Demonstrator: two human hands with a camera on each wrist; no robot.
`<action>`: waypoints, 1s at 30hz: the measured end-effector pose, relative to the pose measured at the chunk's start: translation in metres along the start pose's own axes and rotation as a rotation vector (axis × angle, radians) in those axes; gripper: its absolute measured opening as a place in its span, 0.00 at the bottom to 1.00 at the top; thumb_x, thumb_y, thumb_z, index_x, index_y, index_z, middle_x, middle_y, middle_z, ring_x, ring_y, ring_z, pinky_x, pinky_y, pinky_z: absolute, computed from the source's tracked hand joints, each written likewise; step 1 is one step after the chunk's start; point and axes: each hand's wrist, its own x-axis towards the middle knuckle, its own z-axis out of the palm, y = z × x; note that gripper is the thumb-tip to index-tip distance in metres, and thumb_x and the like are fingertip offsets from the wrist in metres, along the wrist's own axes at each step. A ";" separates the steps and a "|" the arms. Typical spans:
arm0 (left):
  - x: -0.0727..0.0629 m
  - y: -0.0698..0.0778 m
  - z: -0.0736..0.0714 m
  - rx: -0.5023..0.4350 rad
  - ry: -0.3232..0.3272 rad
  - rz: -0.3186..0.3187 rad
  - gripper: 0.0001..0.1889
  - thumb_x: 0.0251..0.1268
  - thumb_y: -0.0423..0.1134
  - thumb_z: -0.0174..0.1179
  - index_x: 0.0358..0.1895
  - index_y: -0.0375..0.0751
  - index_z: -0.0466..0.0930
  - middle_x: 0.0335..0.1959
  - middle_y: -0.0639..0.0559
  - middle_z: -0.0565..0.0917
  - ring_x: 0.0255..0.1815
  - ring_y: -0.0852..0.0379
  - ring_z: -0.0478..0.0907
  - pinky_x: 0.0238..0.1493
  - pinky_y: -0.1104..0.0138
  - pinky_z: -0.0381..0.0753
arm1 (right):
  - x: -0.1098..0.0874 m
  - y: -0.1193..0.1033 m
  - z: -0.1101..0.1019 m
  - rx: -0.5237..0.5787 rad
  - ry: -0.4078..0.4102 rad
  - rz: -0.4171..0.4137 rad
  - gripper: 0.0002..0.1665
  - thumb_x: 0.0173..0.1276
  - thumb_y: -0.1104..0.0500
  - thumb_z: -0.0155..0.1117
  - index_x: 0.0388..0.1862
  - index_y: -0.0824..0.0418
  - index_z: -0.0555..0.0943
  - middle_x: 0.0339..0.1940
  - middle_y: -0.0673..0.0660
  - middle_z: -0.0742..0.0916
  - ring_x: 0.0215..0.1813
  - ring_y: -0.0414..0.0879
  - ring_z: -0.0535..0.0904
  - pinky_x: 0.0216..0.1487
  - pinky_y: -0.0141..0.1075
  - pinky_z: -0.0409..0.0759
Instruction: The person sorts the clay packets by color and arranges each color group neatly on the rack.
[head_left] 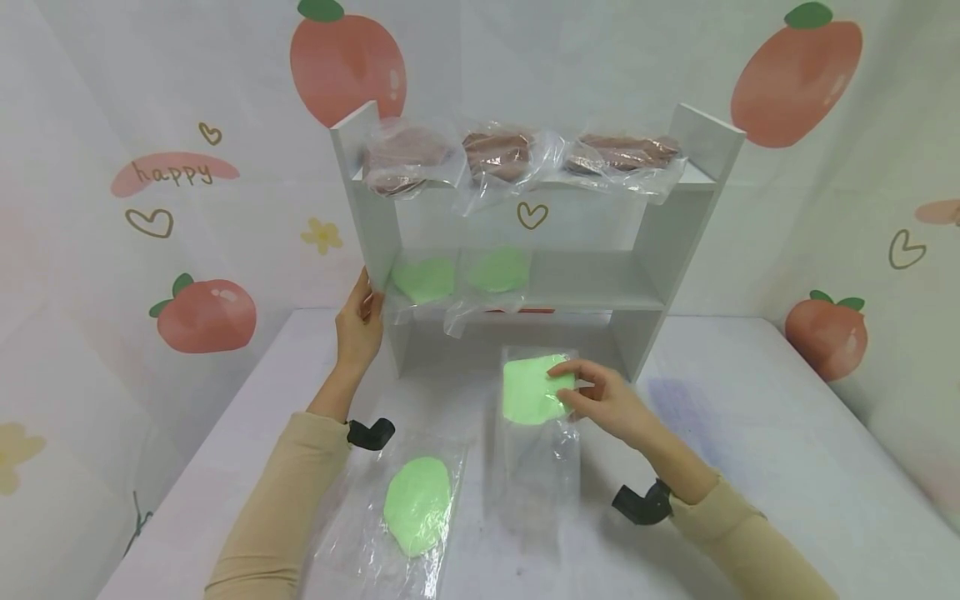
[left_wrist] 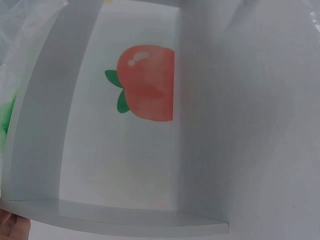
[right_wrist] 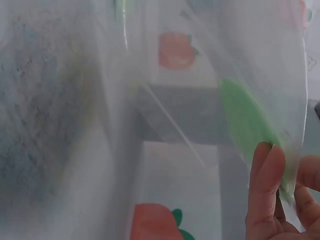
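Note:
My right hand (head_left: 611, 400) pinches the right edge of a clear plastic bag (head_left: 536, 467) between thumb and fingers. Inside the bag's upper part is a flat, bright green slab (head_left: 528, 392); the lower part hangs down in front of the shelf. The right wrist view shows the green slab (right_wrist: 245, 115) edge-on beside the fingertips. My left hand (head_left: 360, 329) holds the left side panel of the grey-white shelf (head_left: 600, 279), at middle-board height; part of its fingers is hidden behind the panel. Another bagged green slab (head_left: 417, 506) lies on the table at front left.
Two bagged green pieces (head_left: 498, 269) lie on the left half of the middle board, their bag ends hanging over its front edge. Several bagged brown pieces (head_left: 498, 157) line the top board. A fruit-printed cloth (head_left: 525, 50) hangs behind the white table (head_left: 757, 400).

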 end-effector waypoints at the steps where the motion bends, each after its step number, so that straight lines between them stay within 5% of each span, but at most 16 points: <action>1: 0.000 0.000 0.000 -0.001 -0.001 -0.003 0.26 0.69 0.28 0.48 0.70 0.43 0.60 0.60 0.32 0.73 0.59 0.37 0.74 0.58 0.50 0.76 | 0.000 0.000 -0.001 -0.003 0.011 -0.007 0.20 0.66 0.63 0.59 0.55 0.68 0.73 0.52 0.57 0.78 0.34 0.37 0.81 0.34 0.36 0.85; 7: 0.000 -0.001 0.000 -0.003 -0.001 -0.010 0.26 0.70 0.29 0.48 0.70 0.44 0.61 0.60 0.33 0.74 0.58 0.38 0.75 0.58 0.52 0.77 | -0.003 -0.003 -0.009 0.019 0.075 -0.059 0.19 0.65 0.65 0.60 0.53 0.71 0.73 0.42 0.42 0.79 0.28 0.35 0.78 0.31 0.32 0.84; 19: 0.000 -0.002 -0.001 -0.005 -0.001 -0.001 0.26 0.69 0.28 0.48 0.70 0.43 0.61 0.59 0.32 0.74 0.57 0.37 0.76 0.58 0.51 0.76 | -0.008 -0.015 -0.025 0.026 0.164 -0.119 0.14 0.65 0.68 0.58 0.48 0.55 0.77 0.40 0.40 0.80 0.27 0.34 0.77 0.30 0.28 0.80; 30: 0.001 -0.001 0.000 -0.019 -0.009 -0.016 0.26 0.70 0.29 0.48 0.70 0.42 0.60 0.60 0.31 0.73 0.59 0.37 0.74 0.60 0.51 0.75 | -0.007 -0.027 -0.041 0.017 0.228 -0.106 0.13 0.67 0.65 0.58 0.49 0.53 0.77 0.41 0.41 0.80 0.31 0.33 0.80 0.32 0.25 0.81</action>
